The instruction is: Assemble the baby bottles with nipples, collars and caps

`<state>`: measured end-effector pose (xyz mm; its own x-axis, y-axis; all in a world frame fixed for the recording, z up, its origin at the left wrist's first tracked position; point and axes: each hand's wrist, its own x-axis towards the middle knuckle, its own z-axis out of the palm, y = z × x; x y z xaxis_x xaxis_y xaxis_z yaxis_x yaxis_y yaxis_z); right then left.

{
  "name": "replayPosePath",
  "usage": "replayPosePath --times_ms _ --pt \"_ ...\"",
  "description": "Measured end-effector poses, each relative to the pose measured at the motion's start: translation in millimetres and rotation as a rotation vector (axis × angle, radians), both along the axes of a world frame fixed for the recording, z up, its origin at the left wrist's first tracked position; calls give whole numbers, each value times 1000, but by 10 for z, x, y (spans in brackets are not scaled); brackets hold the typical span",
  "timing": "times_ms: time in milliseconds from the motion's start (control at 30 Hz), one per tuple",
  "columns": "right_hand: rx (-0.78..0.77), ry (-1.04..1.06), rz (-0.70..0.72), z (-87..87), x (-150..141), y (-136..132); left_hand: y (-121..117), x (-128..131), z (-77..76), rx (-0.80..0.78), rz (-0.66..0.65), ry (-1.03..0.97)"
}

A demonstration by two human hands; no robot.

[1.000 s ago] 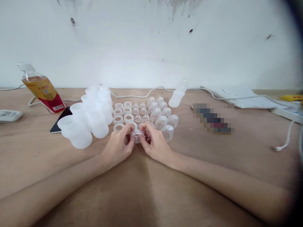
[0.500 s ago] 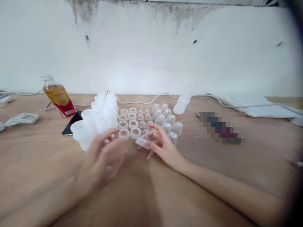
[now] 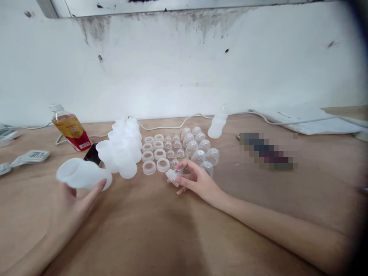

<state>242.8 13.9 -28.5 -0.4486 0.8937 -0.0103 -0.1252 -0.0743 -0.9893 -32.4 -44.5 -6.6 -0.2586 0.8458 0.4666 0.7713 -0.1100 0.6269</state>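
My left hand (image 3: 77, 201) grips a translucent white baby bottle body (image 3: 86, 174), tilted with its open mouth toward the left. Between the thumb and fingers of my right hand (image 3: 194, 178) is a collar ring with a clear nipple (image 3: 173, 177) set in it, held just above the table. Several more bottle bodies (image 3: 123, 149) stand clustered on the left. Beside them lie rows of white collar rings (image 3: 149, 167), then clear nipples (image 3: 180, 153), then clear dome caps (image 3: 212, 156). My right hand partly hides the nearest nipples and caps.
An assembled baby bottle (image 3: 217, 124) stands at the back. A drink bottle (image 3: 71, 128) and a dark phone (image 3: 92, 155) are at the left, beyond a white packet (image 3: 34, 156). A cable (image 3: 172, 127) runs along the wall. At right lie a pixelated object (image 3: 267, 151) and a white bag (image 3: 310, 120).
My left hand, empty before, has taken a bottle body from the near end of the cluster and moved it left. My right hand keeps the ring and nipple, now tilted more. The view has shifted slightly.
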Motion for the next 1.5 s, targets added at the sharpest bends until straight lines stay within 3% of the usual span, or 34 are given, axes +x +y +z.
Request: replayPosePath --times_ms 100,167,233,333,433,700,967,1167,1333,1500 --pt "-9 34 -42 0 -1 1 -47 261 196 58 -46 48" --pt "-19 50 -57 14 -11 3 54 436 243 -26 -261 113" --pt "-33 71 -64 33 -20 3 208 591 219 -151 -445 139" --pt "-28 79 -59 49 -22 0 379 743 104 -147 -516 64" --pt "16 39 -31 36 -15 3 394 776 0 -167 -582 43" --pt "59 22 -21 33 -13 -3 369 746 -22 -235 -585 39" --pt "368 4 -153 78 32 -61 375 722 -4 -218 -589 46" --pt "303 -5 -48 61 26 -52 392 707 40 -231 -603 65" --pt "327 14 23 37 34 -35 425 689 56 -404 -625 -154" --pt "470 43 103 15 51 -19 443 677 58 -666 -649 -343"
